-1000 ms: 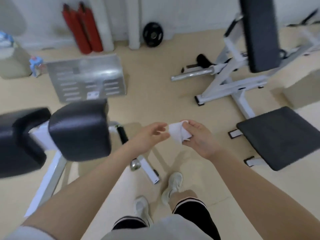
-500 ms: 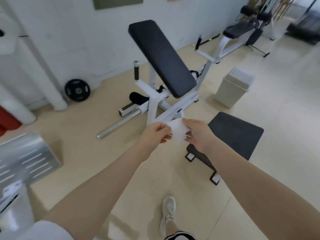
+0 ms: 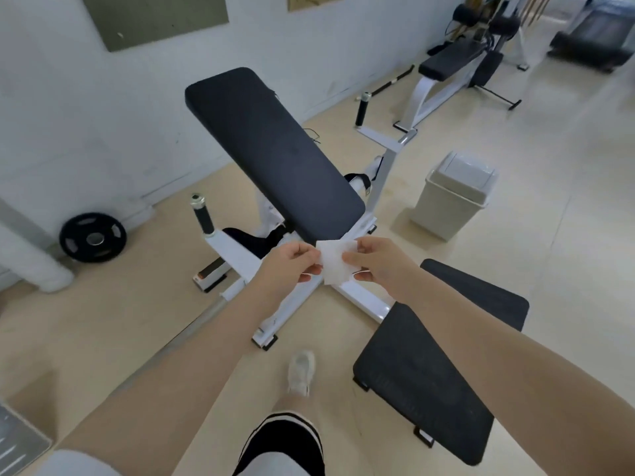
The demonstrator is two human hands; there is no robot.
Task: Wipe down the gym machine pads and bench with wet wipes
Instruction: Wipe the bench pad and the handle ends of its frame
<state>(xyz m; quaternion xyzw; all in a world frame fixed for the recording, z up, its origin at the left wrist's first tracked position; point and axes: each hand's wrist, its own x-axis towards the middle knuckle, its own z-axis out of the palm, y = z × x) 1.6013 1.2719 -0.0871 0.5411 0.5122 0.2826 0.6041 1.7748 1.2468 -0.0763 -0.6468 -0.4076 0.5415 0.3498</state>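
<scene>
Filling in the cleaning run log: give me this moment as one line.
step: wipe held ready | left hand: pinches wipe | right hand: pinches wipe | back pad: untouched | seat pad: untouched

**Bright, even daylight; soft at the edges**

The room is brightly and evenly lit, with the strongest wash at the upper right, where the pale glossy floor bleaches toward white. Shadows are faint and soft: a dim patch lies beside the beige lidded plastic bin and under the long black padded backrest. The wide-angle lens bends the white wall and floor lines, and stretches the forearms at the bottom corners. The centre is fairly sharp; the round black weight plate at left and the far black-and-white machines are smeared and blurred.
</scene>
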